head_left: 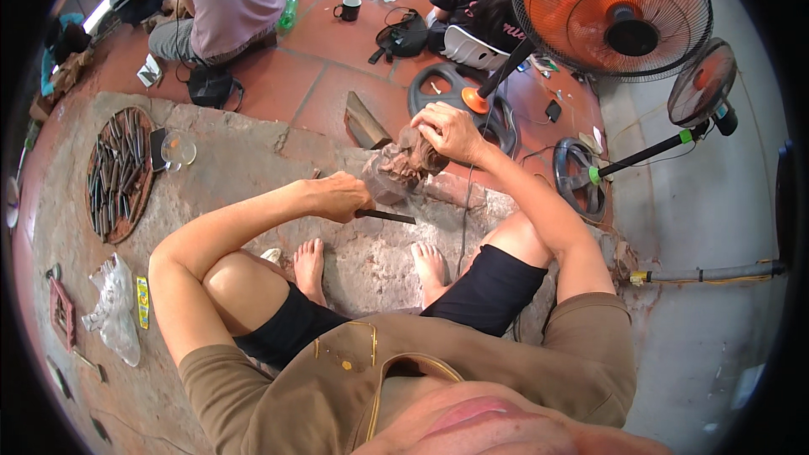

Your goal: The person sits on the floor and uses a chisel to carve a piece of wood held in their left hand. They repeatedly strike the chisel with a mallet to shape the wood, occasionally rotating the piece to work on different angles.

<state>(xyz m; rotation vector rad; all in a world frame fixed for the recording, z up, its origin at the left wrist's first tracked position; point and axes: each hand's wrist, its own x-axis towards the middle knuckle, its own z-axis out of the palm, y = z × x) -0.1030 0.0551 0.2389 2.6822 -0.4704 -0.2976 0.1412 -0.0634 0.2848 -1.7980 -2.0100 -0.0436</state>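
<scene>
A brown carved wooden piece (399, 167) with a deeply cut, knobbly surface stands on the stone slab in front of my feet. My right hand (451, 132) is closed over its upper right part, the fingers curled round the top. On its near left side is my left hand (341, 196), closed in a fist with the knuckles close to the wood. A dark, flat, narrow metal tool, chisel-like (386, 216), sticks out of that fist to the right, below the carving. The tool's other end is hidden in the hand. An angular wood block (366, 121) lies just behind the carving.
A round tray (147, 211) of many chisel-like tools lies left, beside a clear dish (178, 149). A plastic bag (115, 307) and a red-framed tool (61, 310) are nearer. Two standing fans (630, 37) rise at right. Other people sit behind, near a black mug (347, 8).
</scene>
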